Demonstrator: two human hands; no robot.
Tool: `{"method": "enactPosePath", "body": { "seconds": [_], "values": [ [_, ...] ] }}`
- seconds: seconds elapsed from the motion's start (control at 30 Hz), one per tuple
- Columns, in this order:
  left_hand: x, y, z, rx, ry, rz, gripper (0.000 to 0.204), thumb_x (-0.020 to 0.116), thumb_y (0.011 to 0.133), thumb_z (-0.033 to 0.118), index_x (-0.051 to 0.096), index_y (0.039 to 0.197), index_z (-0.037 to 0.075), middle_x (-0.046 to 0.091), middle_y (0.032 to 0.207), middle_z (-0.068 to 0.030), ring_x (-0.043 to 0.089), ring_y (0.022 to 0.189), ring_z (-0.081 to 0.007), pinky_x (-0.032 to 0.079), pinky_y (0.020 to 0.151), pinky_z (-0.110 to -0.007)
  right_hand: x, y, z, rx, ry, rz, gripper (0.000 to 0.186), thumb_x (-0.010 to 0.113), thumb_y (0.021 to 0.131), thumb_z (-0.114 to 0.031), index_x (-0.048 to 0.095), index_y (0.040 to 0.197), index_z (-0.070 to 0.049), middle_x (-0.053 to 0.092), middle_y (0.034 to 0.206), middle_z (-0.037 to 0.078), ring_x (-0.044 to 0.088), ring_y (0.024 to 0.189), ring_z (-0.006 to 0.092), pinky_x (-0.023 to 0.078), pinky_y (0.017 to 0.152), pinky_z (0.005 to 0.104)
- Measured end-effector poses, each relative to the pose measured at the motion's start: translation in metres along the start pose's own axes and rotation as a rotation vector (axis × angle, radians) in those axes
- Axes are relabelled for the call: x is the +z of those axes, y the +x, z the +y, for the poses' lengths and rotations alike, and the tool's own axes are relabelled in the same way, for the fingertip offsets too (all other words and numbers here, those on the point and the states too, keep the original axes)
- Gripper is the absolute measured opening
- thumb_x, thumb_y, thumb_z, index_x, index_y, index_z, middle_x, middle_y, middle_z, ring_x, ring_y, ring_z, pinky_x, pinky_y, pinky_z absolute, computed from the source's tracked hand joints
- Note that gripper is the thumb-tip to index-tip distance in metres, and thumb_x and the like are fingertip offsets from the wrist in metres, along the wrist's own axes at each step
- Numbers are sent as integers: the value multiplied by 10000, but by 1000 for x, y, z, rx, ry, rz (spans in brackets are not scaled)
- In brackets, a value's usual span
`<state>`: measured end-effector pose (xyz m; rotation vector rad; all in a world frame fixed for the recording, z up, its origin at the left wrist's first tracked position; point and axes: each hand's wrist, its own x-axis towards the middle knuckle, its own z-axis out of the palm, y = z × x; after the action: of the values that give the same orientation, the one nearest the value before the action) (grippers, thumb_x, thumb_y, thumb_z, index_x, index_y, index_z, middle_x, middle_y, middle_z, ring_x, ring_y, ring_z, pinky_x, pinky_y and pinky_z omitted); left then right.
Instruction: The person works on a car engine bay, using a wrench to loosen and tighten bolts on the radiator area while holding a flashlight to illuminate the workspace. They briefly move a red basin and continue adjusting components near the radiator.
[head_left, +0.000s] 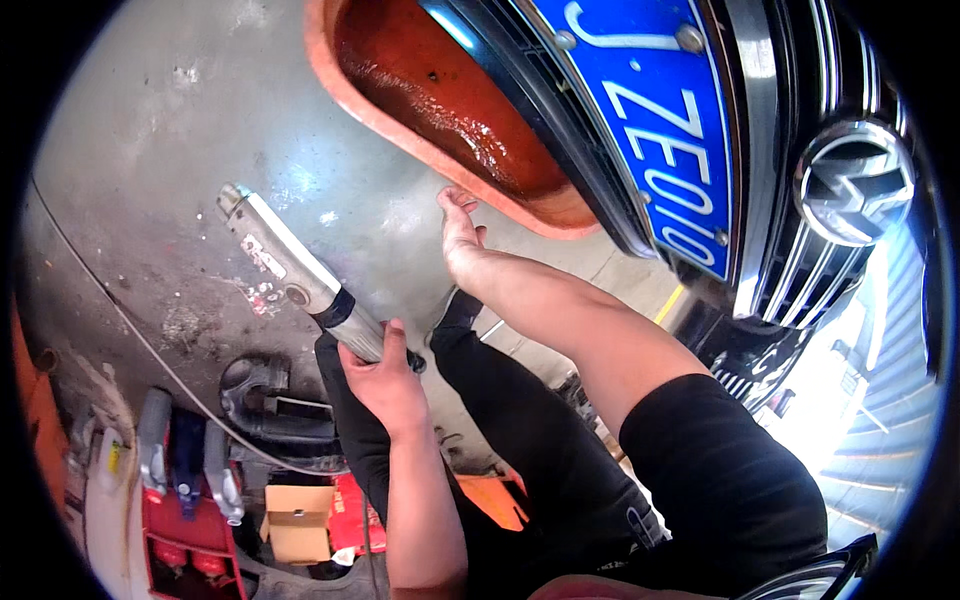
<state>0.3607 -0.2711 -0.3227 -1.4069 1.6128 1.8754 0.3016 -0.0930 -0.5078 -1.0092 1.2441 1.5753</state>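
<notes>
My left hand (388, 385) is wrapped round the lower end of a long tubular hand tool (287, 265). The tool has a pale grey body, a black collar and a bright white strip along its side, and tilts up and to the left. My right hand (460, 228) reaches out beside the rim of an orange-red tub (400, 125), empty, with its fingers part bent and apart. Whether its fingertips touch the rim is hard to tell. The tub's inside looks wet. Above the tub's right side is the car's front, with a blue number plate (650, 130).
The car's grille with its round emblem (858, 184) stands close on the right. A thin hose (150, 340) crosses the grey floor at left. Lower left are a black curved part (270, 405), an open cardboard box (299, 525) and a red crate (190, 545) with bottles.
</notes>
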Motion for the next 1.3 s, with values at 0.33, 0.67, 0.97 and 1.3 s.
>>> {"method": "enactPosePath", "body": {
  "seconds": [0.33, 0.67, 0.97, 1.3],
  "values": [
    [-32, 71, 15, 81, 225, -37, 504, 767, 907, 64, 550, 1351, -36, 633, 1260, -92, 622, 1099, -186, 494, 1000, -331, -68, -35, -73, -89, 10, 26, 425, 584, 964, -433, 623, 1191, -75, 611, 1202, 124, 479, 1186, 269, 307, 1005, 495],
    [-10, 211, 111, 245, 578, -156, 435, 752, 905, 134, 570, 1286, 28, 657, 1074, -52, 605, 878, -138, 499, 734, -300, -143, -81, -118, -170, 24, 51, 550, 522, 996, -531, 627, 1236, -48, 596, 1343, 174, 451, 1307, 338, 331, 973, 501],
    [18, 315, 158, 240, 617, -456, 424, 773, 897, 217, 607, 1268, 96, 665, 1079, -2, 633, 952, -134, 513, 838, -327, -176, -97, -122, -259, 163, 209, 483, 516, 999, -496, 662, 1186, -75, 617, 1234, 187, 522, 1238, 341, 350, 1042, 558],
    [42, 341, 164, 157, 671, -498, 383, 750, 923, 292, 629, 1198, 55, 652, 1069, -42, 634, 950, -162, 517, 775, -331, -38, -107, -182, 565, 2029, 383, 415, 581, 870, -176, 589, 1253, -15, 599, 1233, 178, 608, 1137, 330, 464, 1036, 468]
  ]
}}
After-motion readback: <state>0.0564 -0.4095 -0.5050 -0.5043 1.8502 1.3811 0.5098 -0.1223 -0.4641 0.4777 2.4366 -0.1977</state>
